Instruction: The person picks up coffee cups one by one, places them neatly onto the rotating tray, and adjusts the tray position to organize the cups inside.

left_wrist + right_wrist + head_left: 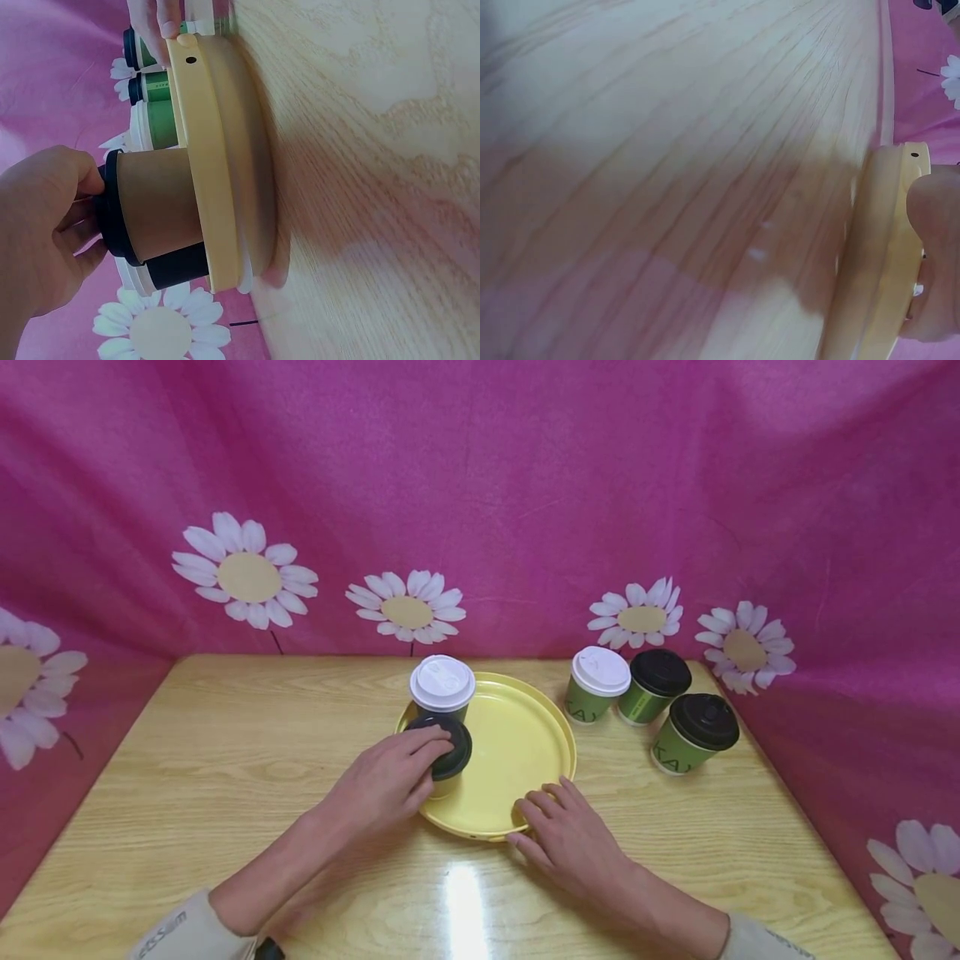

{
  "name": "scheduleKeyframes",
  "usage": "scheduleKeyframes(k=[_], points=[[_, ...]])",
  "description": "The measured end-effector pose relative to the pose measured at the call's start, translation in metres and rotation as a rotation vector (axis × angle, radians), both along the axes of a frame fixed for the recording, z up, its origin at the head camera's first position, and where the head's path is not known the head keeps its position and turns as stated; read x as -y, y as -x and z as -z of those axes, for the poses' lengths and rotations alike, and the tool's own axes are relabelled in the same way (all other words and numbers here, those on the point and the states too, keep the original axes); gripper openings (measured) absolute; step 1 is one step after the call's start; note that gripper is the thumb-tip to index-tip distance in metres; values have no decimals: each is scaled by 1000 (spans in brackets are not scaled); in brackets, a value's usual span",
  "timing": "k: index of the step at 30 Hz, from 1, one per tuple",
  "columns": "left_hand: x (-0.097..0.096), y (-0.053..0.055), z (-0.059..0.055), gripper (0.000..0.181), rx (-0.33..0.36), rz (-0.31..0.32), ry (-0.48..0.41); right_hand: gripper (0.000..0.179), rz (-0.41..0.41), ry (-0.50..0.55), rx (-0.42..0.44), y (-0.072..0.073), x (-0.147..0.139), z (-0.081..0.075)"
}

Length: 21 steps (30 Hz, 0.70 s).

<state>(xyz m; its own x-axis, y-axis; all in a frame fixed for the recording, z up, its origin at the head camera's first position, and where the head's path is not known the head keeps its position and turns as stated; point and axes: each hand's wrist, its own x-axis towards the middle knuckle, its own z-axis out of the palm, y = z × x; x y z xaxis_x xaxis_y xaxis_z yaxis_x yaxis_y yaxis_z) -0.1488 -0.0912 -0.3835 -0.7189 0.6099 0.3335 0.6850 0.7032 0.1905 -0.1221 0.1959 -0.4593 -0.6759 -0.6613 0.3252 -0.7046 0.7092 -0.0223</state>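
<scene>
My left hand grips a brown paper cup by its black lid, fingers and thumb around the lid's edge. The cup is upright at the left side of a round yellow tray. Just behind it on the tray stands a dark cup with a white lid, partly hidden by the held cup. At the tray's near right edge, my right hand holds the rim, fingers over the inside and thumb outside. The right wrist view shows only part of that hand against the tray's side.
Right of the tray stand three green paper cups: a white-lidded one, a black-lidded one at the back, and another black-lidded one nearer. A pink cloth with daisies encloses the wooden table at the back and sides.
</scene>
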Motion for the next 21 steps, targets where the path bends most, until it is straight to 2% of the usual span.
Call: scheduleKeyframes(k=[3, 6, 9, 13, 17, 21], points=[[1, 0, 0, 38, -25, 12, -23, 31, 9, -12, 1, -1, 1, 0], [0, -2, 1, 36, -80, 57, -64, 31, 21, -26, 7, -2, 2, -1], [-3, -6, 0, 35, -149, 125, -104, 31, 29, -33, 11, -4, 3, -2], [-11, -12, 1, 37, -219, 248, -132, 31, 27, -23, -5, -5, 4, -2], [-19, -19, 6, 37, -240, 348, -125, 31, 24, -2, -16, -6, 6, -2], [-25, -25, 17, 35, -231, 382, -101, 29, 42, -6, -3, -8, 8, -3]])
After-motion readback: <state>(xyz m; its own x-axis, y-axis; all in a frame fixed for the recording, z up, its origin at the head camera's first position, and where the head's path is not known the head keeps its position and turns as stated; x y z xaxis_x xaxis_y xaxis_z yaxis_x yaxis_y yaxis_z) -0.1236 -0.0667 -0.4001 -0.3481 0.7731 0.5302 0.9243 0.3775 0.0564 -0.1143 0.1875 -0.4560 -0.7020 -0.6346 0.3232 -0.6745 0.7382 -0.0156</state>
